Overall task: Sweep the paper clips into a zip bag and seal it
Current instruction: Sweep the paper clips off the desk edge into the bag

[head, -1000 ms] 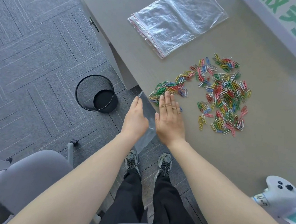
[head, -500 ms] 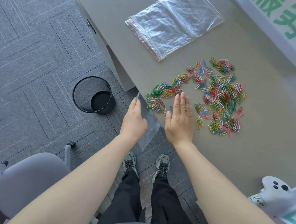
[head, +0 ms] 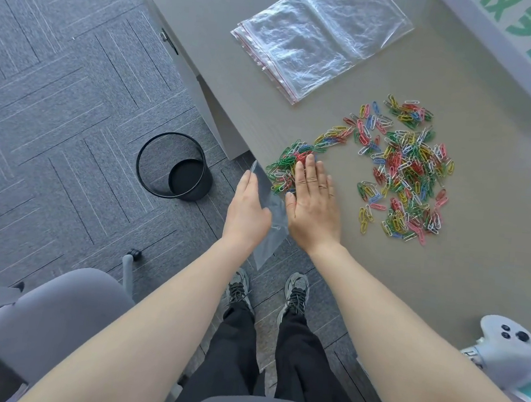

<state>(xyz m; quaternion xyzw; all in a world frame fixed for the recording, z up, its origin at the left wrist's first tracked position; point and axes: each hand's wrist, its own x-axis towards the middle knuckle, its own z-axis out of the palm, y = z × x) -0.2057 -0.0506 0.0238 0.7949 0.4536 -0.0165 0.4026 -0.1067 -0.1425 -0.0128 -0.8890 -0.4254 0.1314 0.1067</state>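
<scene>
The person stands at the corner of a grey desk [head: 297, 123], both bare arms reaching forward; the left hand [head: 247, 212] hangs just off the desk edge and grips a clear zip bag [head: 271, 233], whose body droops below the hand while its top edge pokes up past the fingertips, close against the desk corner; the right hand [head: 313, 205] lies flat and spread on the desk, palm down, fingers together and pointing away, its fingertips touching a small clump of paper clips [head: 285, 170] at the desk edge just beside the bag; whether the bag's mouth is open cannot be told; a thin trail of clips runs from that clump to the main pile [head: 406, 169], a loose scatter of many colours lying well to the right of the hand; a stack of spare bags [head: 319, 37] rests farther back on the desk; a black bin [head: 176, 166] stands on the carpet to the left.
</scene>
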